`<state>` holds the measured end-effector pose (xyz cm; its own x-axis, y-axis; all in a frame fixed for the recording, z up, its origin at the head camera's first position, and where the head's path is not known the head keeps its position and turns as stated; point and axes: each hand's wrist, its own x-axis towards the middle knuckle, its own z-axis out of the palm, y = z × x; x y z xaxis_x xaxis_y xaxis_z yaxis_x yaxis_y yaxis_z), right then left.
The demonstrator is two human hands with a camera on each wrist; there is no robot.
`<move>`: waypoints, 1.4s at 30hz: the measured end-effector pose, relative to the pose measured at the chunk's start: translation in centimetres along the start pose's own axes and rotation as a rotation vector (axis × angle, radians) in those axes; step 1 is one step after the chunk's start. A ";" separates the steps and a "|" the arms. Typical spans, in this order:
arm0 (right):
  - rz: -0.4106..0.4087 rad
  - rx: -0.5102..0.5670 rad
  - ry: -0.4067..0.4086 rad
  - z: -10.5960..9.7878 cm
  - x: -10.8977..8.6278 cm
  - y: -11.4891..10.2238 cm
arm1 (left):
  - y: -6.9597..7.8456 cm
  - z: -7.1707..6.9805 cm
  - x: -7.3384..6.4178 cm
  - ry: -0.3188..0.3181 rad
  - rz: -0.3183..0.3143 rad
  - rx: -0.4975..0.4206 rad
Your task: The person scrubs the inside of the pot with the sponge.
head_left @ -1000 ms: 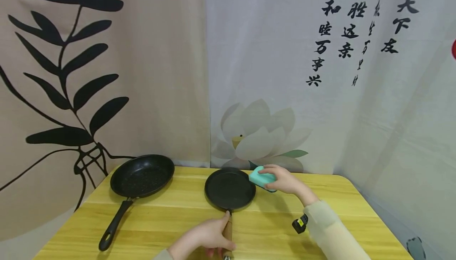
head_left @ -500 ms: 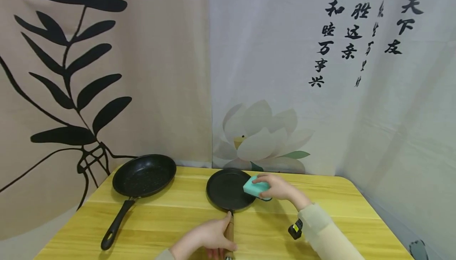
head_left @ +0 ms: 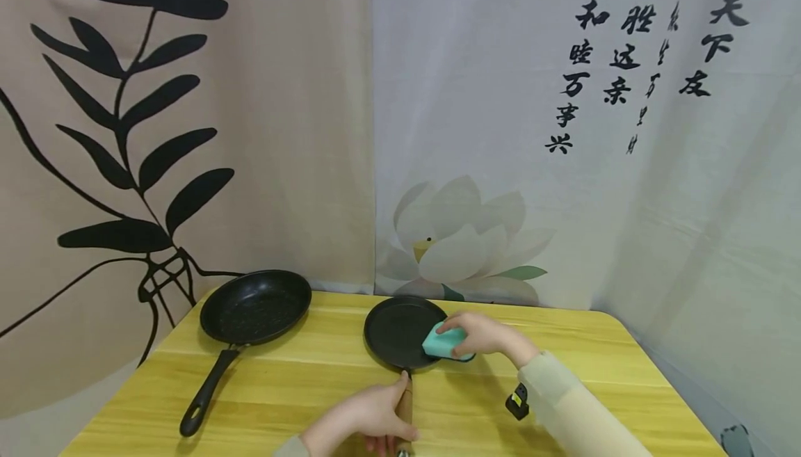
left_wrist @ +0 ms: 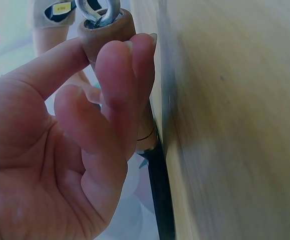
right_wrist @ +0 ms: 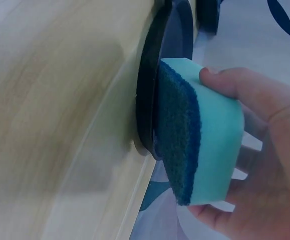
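A small flat black pan lies on the table with its wooden handle towards me. My left hand grips that handle; in the left wrist view the fingers curl around the wood near its metal hanging ring. A turquoise sponge with a dark scouring side is pinched in my right hand. In the right wrist view the scouring side faces the pan at its rim, and the sponge overhangs the edge.
A larger black frying pan with a black handle sits on the wooden table to the left. Behind the table hangs a printed cloth. A small black device is at the right sleeve.
My right hand has brought the sponge leftward and down, from beside the pan's right rim to over its right front part. The left hand keeps its hold on the handle.
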<state>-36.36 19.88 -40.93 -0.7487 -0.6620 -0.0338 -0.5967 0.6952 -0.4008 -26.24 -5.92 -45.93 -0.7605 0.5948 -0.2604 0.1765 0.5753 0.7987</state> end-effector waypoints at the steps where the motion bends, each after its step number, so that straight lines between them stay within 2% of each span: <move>1: -0.003 -0.009 -0.006 0.0 0.1 -0.1 | -0.1 0.0 0.1 -0.004 -0.001 -0.005; 3: -0.014 -0.022 -0.018 0.1 0.4 -0.2 | -0.3 -0.1 0.2 -0.010 -0.001 -0.011; 6: -0.033 -0.051 -0.029 0.2 0.7 -0.4 | 0.9 -0.2 -0.7 -0.010 -0.010 -0.040; 10: -0.042 -0.073 -0.041 0.2 1.1 -0.6 | 1.2 -0.3 -0.9 -0.007 -0.011 -0.034; 19: -0.068 -0.053 -0.090 0.2 1.5 -0.8 | 1.3 -0.3 -0.7 -0.015 -0.019 -0.016; 27: -0.115 -0.010 -0.113 0.6 2.1 -1.2 | 1.1 -0.4 -0.5 -0.023 0.004 -0.009; 30: -0.127 -0.008 -0.119 1.0 2.3 -1.3 | -0.5 -0.2 0.8 -0.049 -0.008 0.025; 32: -0.127 -0.008 -0.125 1.2 2.5 -1.4 | -2.2 0.0 2.0 -0.055 -0.010 0.037; 38: -0.119 0.000 -0.133 1.6 3.1 -1.9 | -8.2 0.7 6.2 -0.069 0.010 -0.095; 40: -0.122 -0.004 -0.134 1.8 3.2 -2.0 | -9.3 0.8 7.1 -0.085 0.017 -0.115; 42: -0.131 -0.005 -0.130 2.0 3.3 -2.1 | -9.9 0.8 7.5 -0.097 0.022 -0.122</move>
<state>-37.01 15.63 -41.98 -0.6208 -0.7776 -0.0998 -0.6886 0.6016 -0.4048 -33.16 -6.68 -56.20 -0.6920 0.6618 -0.2885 0.1112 0.4925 0.8632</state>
